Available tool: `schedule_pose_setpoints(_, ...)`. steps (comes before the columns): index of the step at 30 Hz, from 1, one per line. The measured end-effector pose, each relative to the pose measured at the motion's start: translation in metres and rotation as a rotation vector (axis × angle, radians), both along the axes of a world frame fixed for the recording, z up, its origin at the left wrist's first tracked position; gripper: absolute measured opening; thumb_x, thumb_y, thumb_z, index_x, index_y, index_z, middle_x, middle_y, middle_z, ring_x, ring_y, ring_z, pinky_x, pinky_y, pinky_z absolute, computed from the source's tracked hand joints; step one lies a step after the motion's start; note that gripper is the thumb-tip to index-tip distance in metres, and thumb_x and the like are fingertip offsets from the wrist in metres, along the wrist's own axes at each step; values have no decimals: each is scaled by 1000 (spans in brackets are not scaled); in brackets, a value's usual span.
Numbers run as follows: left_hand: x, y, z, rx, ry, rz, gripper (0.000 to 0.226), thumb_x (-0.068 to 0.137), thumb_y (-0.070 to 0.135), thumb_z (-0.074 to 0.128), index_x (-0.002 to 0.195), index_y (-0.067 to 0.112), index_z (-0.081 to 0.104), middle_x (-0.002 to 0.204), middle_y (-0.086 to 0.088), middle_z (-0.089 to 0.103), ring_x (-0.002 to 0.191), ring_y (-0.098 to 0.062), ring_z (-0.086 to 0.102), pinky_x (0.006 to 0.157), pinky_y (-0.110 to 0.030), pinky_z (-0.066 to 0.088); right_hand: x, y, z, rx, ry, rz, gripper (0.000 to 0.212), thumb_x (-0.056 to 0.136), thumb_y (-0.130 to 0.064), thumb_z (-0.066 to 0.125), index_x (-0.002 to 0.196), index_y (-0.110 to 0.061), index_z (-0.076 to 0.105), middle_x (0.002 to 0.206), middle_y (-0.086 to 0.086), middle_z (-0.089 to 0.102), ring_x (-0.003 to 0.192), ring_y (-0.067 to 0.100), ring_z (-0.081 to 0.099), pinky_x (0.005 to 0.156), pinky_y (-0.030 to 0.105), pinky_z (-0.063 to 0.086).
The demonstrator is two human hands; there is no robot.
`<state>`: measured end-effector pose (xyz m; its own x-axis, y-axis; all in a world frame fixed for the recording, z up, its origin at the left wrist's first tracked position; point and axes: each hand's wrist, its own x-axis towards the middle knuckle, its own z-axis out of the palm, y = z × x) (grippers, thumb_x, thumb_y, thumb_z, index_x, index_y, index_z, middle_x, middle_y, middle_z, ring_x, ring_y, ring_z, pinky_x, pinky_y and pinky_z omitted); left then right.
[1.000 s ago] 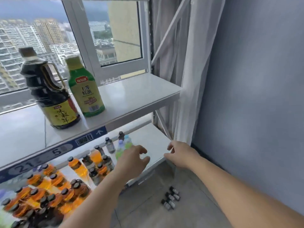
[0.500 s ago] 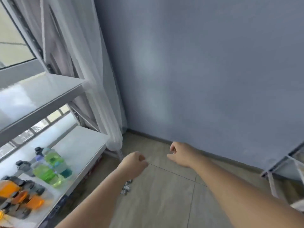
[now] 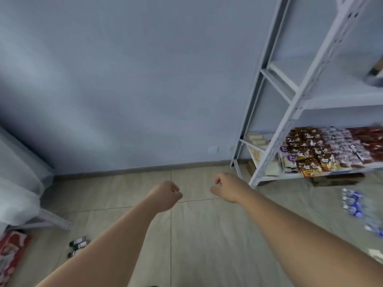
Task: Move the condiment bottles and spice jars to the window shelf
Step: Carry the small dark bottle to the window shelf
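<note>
My left hand [image 3: 165, 196] and my right hand [image 3: 227, 187] hang side by side over the tiled floor, fingers loosely curled, holding nothing. A few small dark jars [image 3: 79, 244] lie on the floor at lower left, partly hidden behind my left forearm. A blurred dark item [image 3: 376, 72] stands at the right edge on an upper shelf of the white metal rack [image 3: 290, 112]; I cannot tell what it is. The window shelf is out of view.
A blue wall fills the view ahead. The rack's low shelf holds several snack packets [image 3: 323, 150]. A pack of water bottles [image 3: 356, 206] lies on the floor at right. A white curtain [image 3: 18, 183] and a red packet [image 3: 10, 251] are at left.
The view has swung right, away from the window shelf and its two bottles, to the blue wall and the white rack. Both hands have stayed empty and curled in more.
</note>
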<state>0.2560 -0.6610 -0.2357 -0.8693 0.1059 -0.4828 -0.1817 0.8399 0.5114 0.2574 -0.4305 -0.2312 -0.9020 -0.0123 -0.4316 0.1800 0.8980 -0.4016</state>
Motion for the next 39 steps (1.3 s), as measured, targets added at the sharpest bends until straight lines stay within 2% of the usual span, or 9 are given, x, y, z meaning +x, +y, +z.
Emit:
schedule_pose_setpoints(4, -27, 67, 3, 39, -6, -86, 28, 95, 31, 65, 120, 16, 67, 109, 0, 67, 88, -16, 60, 79, -24, 41, 2, 63, 0, -17, -6, -121, 33, 89, -44, 61, 110, -19, 63, 107, 3, 68, 94, 23, 66, 89, 41, 55)
schedule_pose_setpoints(6, -43, 97, 6, 52, 0, -138, 16, 93, 30, 66, 105, 19, 68, 99, -1, 67, 77, -17, 59, 73, -26, 44, 1, 87, 2, -24, -3, -172, 31, 89, -43, 60, 110, -20, 63, 106, 3, 68, 94, 23, 66, 89, 41, 56)
schedule_pose_setpoints(9, -65, 138, 13, 49, 38, -253, 11, 92, 28, 63, 88, 22, 55, 88, 0, 55, 76, -18, 50, 60, -24, 35, -6, 121, 6, -19, 12, -244, 30, 90, -42, 61, 110, -20, 63, 107, 2, 68, 94, 22, 67, 89, 43, 56)
schedule_pose_setpoints(16, -123, 226, 31, 154, 35, -399, 15, 95, 28, 62, 90, 14, 57, 91, -8, 59, 79, -22, 57, 72, -31, 45, -40, 189, 23, 16, 77, -383, 23, 91, -44, 63, 107, -29, 58, 102, -6, 66, 85, 12, 64, 79, 35, 56)
schedule_pose_setpoints(20, -142, 269, 39, 195, 57, -482, 21, 94, 27, 60, 94, 6, 65, 94, -10, 64, 87, -26, 63, 87, -41, 54, -54, 216, 31, 0, 102, -461, 32, 92, -45, 64, 117, -27, 59, 108, -4, 65, 92, 15, 64, 88, 39, 57)
schedule_pose_setpoints(25, -152, 313, 42, 227, 37, -524, 26, 95, 32, 61, 109, 13, 72, 98, -1, 68, 88, -19, 65, 83, -32, 52, -54, 247, 37, -33, 110, -532, 36, 93, -47, 63, 120, -25, 57, 111, -3, 64, 100, 17, 63, 95, 43, 55)
schedule_pose_setpoints(33, -152, 400, 49, 241, 63, -527, 22, 96, 27, 62, 78, 15, 59, 76, -2, 53, 72, -18, 54, 71, -29, 44, -45, 326, 43, -118, 163, -559, 35, 94, -44, 63, 121, -21, 60, 112, -3, 62, 99, 17, 62, 92, 39, 55)
schedule_pose_setpoints(36, -142, 445, 54, 269, 58, -475, 16, 96, 25, 62, 85, 14, 64, 78, -4, 60, 72, -19, 56, 69, -27, 45, -39, 369, 48, -119, 189, -532, 36, 94, -46, 64, 122, -23, 60, 113, -3, 63, 98, 15, 62, 92, 40, 55)
schedule_pose_setpoints(39, -130, 491, 57, 271, 91, -469, 27, 96, 25, 60, 93, 1, 70, 83, -6, 61, 71, -19, 55, 68, -27, 45, -31, 419, 58, -101, 228, -515, 36, 94, -46, 65, 122, -23, 61, 112, -4, 65, 98, 16, 64, 89, 38, 56)
